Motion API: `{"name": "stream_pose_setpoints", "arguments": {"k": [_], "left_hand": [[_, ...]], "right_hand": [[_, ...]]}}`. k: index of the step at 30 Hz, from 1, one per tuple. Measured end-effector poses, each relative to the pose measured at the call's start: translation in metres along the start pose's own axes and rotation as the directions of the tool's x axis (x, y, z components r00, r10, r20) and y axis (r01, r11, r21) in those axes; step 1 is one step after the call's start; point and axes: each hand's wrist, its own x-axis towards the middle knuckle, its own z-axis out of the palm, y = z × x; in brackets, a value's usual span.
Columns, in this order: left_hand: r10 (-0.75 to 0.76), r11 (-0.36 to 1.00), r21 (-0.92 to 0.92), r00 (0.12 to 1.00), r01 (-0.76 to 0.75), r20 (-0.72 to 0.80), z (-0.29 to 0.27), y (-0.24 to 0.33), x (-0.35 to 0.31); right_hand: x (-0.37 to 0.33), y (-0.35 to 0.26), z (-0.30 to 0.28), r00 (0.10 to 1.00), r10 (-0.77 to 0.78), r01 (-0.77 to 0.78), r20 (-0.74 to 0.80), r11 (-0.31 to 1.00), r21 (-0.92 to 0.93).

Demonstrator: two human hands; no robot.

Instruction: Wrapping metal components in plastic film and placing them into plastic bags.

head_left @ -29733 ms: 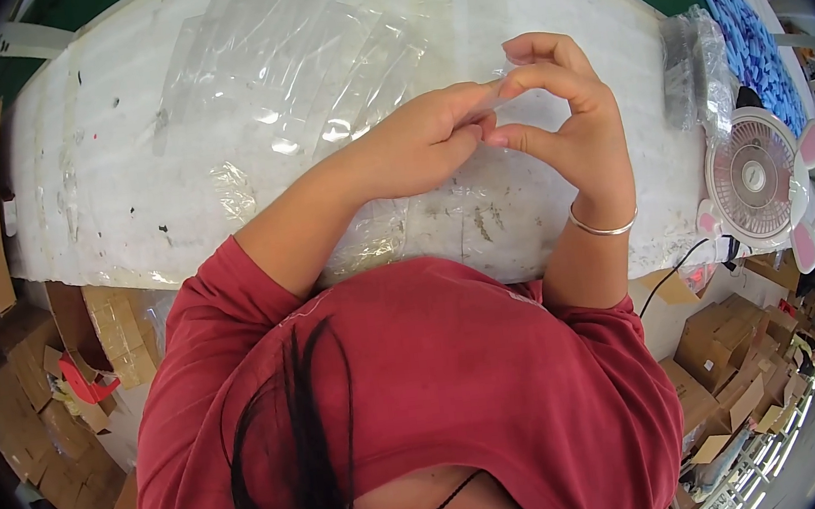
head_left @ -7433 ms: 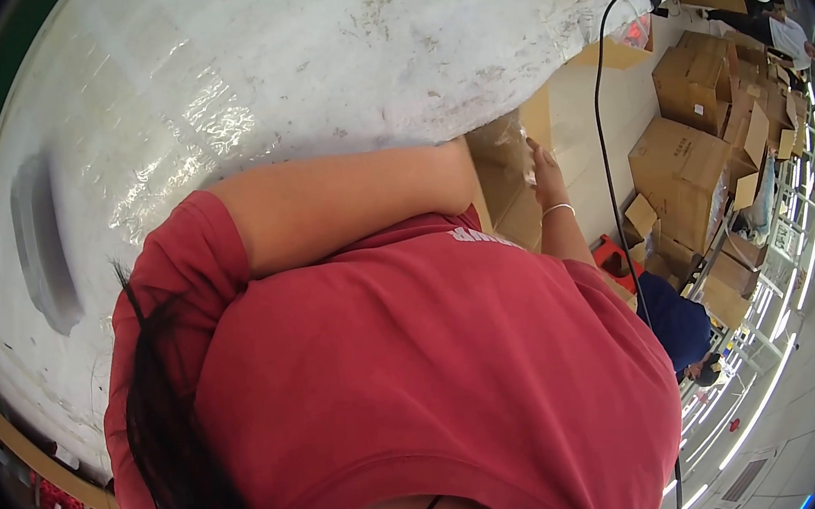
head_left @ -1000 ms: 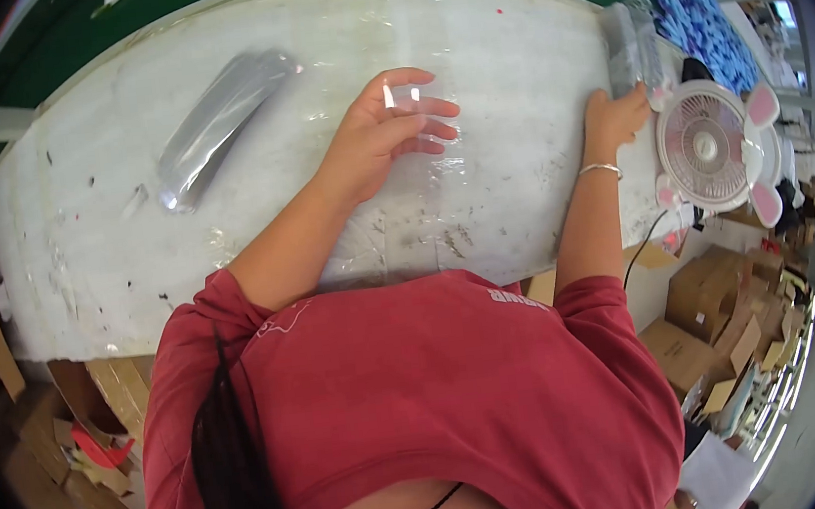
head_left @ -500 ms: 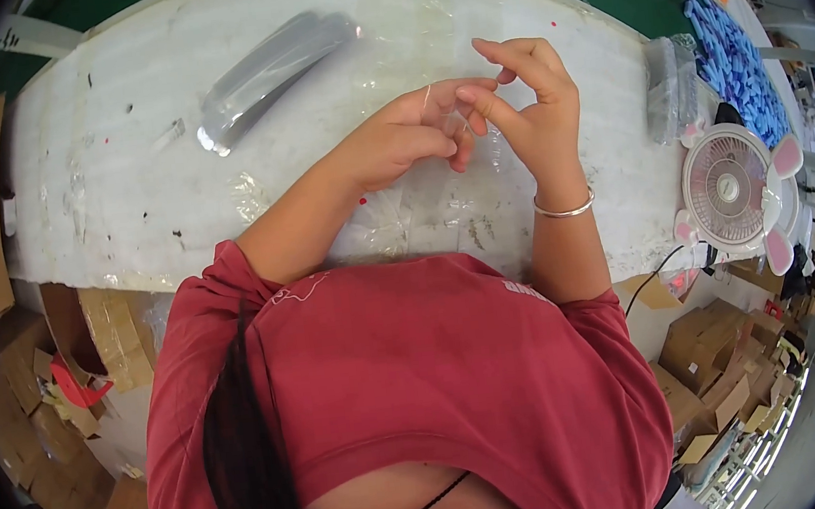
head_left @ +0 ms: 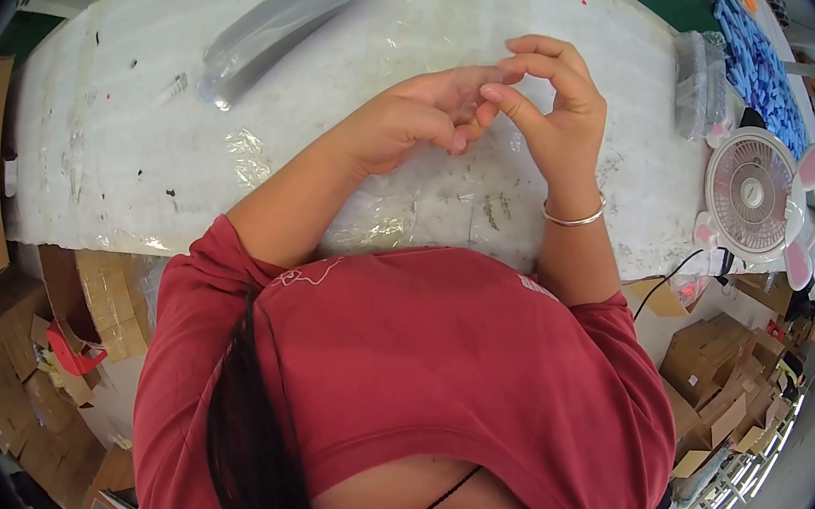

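Note:
My left hand (head_left: 408,120) is raised over the white table, its fingers bent and closed toward the thumb. My right hand (head_left: 561,104), with a silver bangle (head_left: 575,213) on the wrist, meets it fingertip to fingertip, thumb and fingers curled in a pinch. Something clear and thin seems to lie between the fingers, but it is too transparent to make out. Beyond the left hand, a stack of smoky-clear, curved plastic pieces (head_left: 290,33) rests on the table.
Clear film patches cover parts of the white table (head_left: 161,181). At the right stand a small fan (head_left: 751,190) with pink-and-white ears, a clear plastic package (head_left: 698,90) and a heap of blue pieces (head_left: 760,68). Cardboard boxes (head_left: 711,357) lie below both table ends.
The view has shifted, so the plastic stack sits higher in the picture. My hands stay together; the left fingers have drawn closer in to the right fingertips.

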Motion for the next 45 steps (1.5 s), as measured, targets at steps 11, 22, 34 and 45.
{"name": "stream_pose_setpoints", "arguments": {"k": [11, 22, 34, 45], "left_hand": [[-0.025, 0.976, 0.214, 0.996, 0.043, -0.084, 0.005, -0.026, -0.019], [-0.258, 0.903, 0.356, 0.966, 0.239, 0.005, 0.005, -0.024, -0.029], [0.245, 0.94, 0.312, 0.906, -0.136, -0.346, 0.009, -0.003, -0.025], [0.464, 0.876, 0.331, 0.8, -0.35, -0.382, -0.006, -0.004, -0.012]], "right_hand": [[-0.027, 0.004, -0.008, 0.927, 0.137, -0.205, 0.348, 0.964, 0.168], [-0.036, 0.013, -0.021, 0.853, -0.042, -0.161, 0.52, 0.927, 0.339], [-0.043, -0.008, 0.032, 0.822, 0.338, -0.554, 0.459, 0.664, 0.502], [-0.024, -0.004, 0.051, 0.831, 0.399, -0.519, 0.388, 0.808, 0.28]]}}
